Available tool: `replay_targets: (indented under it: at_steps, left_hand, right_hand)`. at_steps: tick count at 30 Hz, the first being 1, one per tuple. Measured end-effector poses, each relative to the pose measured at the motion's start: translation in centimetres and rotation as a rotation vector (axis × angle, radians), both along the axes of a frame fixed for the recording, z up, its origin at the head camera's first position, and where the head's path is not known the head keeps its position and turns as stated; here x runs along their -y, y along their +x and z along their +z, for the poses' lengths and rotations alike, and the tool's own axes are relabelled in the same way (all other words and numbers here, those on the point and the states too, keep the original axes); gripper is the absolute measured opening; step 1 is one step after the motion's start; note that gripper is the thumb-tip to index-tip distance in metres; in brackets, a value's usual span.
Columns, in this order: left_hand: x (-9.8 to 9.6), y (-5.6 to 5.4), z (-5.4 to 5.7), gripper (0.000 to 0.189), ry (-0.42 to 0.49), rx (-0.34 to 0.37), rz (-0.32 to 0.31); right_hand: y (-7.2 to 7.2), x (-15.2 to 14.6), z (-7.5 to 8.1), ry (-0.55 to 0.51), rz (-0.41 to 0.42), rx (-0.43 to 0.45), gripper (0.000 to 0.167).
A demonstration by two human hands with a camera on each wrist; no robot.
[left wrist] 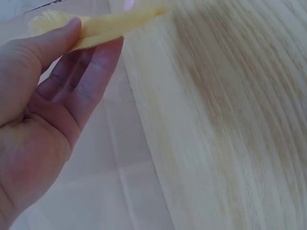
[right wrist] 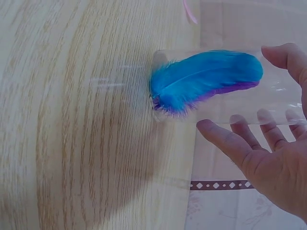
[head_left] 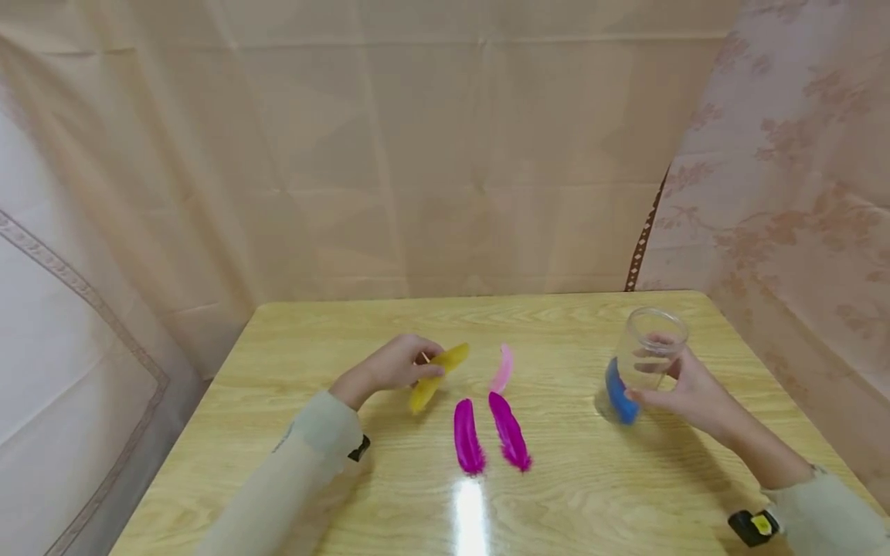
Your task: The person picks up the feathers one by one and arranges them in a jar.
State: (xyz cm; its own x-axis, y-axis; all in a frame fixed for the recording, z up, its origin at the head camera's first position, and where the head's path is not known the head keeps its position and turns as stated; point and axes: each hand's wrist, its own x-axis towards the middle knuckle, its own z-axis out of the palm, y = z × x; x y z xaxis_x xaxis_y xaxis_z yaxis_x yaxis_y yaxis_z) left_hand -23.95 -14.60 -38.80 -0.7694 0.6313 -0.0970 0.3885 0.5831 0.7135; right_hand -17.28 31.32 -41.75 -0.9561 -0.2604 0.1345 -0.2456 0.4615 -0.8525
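Observation:
In the head view my left hand [head_left: 399, 363] pinches a yellow feather [head_left: 453, 357] above the left-middle of the table. The left wrist view shows that feather [left wrist: 108, 26] between thumb and fingertips. On the right, my right hand [head_left: 688, 394] grips a clear jar [head_left: 631, 340], thumb on the near side and fingers round the far side. The jar stands upright with its mouth up. Inside it are a blue feather [right wrist: 211, 72] and, partly hidden behind that, a purple feather [right wrist: 235, 88].
Two magenta feathers [head_left: 468, 436] lie side by side mid-table, between the hands. A light pink feather [head_left: 502, 369] lies just beyond them. Beige curtain [head_left: 445, 154] hangs behind the wooden table [head_left: 313, 332], and patterned cloth [head_left: 799, 193] hangs at the right.

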Motion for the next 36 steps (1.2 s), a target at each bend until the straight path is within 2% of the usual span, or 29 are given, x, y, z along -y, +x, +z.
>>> replay_targets:
  at_steps: [10, 16, 21, 26, 32, 36]
  left_hand:
    - [-1.8, -0.3, -0.5, 0.020, 0.063, -0.077, -0.012]
    - [-2.9, -0.5, -0.5, 0.022, 0.082, -0.050, -0.002]
    - [-4.0, -0.9, 0.1, 0.025, 0.094, -0.040, -0.009]
    - [-4.8, -0.8, 1.2, 0.027, 0.111, -0.023, -0.026]
    - [-6.2, -0.2, 2.5, 0.028, 0.176, -0.012, -0.042]
    - [-7.3, -0.3, 2.8, 0.029, 0.232, 0.028, -0.049]
  right_hand:
    - [0.1, -0.2, 0.1, -0.024, 0.009, 0.012, 0.086]
    - [0.3, -0.1, 0.2, -0.027, -0.001, 0.018, 0.087]
    - [0.1, 0.0, 0.0, -0.025, -0.009, 0.000, 0.087]
    - [0.0, -0.1, -0.2, -0.023, 0.001, 0.012, 0.086]
    - [0.1, -0.3, 0.0, -0.003, 0.002, 0.008, 0.086]
    - [0.0, -0.3, 0.0, 0.004, 0.001, -0.001, 0.086]
